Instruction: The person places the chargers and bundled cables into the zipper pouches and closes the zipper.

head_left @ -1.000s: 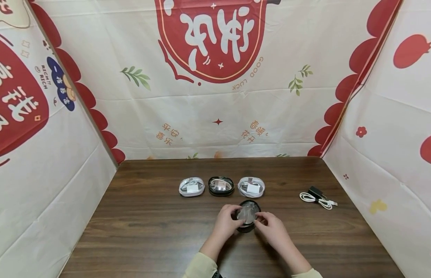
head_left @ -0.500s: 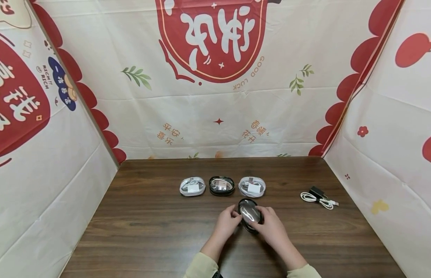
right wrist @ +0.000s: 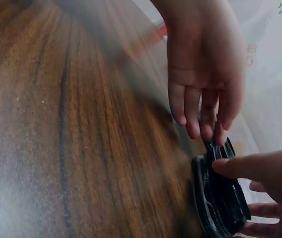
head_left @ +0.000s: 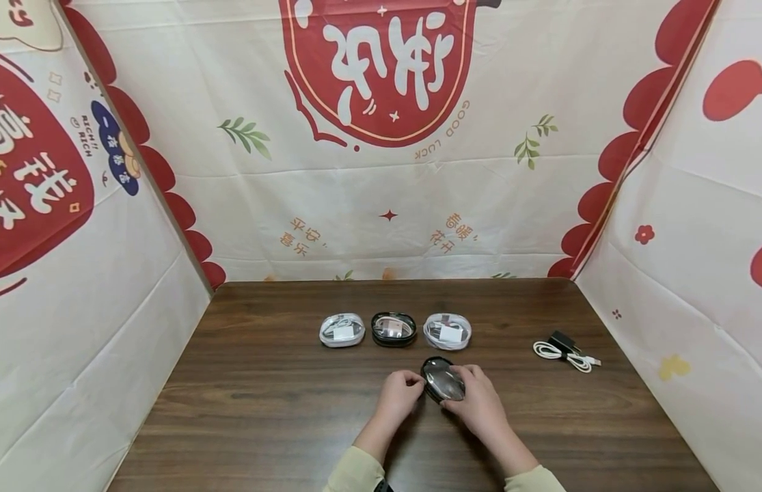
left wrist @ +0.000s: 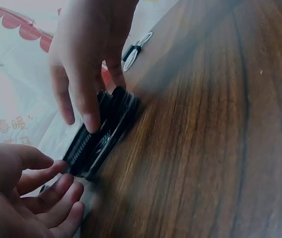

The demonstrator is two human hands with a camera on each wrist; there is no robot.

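Observation:
A black oval zip case (head_left: 443, 380) with a clear domed lid sits near the middle of the table, turned slightly. My right hand (head_left: 481, 406) grips it from the right, thumb at the near side and fingers over the far rim. At the case's left edge, my left hand (head_left: 399, 398) pinches with thumb and index finger; whatever small part lies between them is hidden. In the left wrist view, the case (left wrist: 104, 141) shows two dark rims, one with zipper-like teeth. The right wrist view shows the case (right wrist: 220, 196) from its near side.
Behind stand a white oval case (head_left: 342, 331), a black one (head_left: 393, 329) and another white one (head_left: 447, 332), with cables inside. A white cable with a black charger (head_left: 563, 350) lies at right. Patterned cloth walls (head_left: 387, 184) enclose the table (head_left: 264, 383).
The case's lid, cloudy and handled by both hands a second ago, now lies smooth over it. My right hand has moved onto the case's rims; my left fingers have drawn to its left edge.

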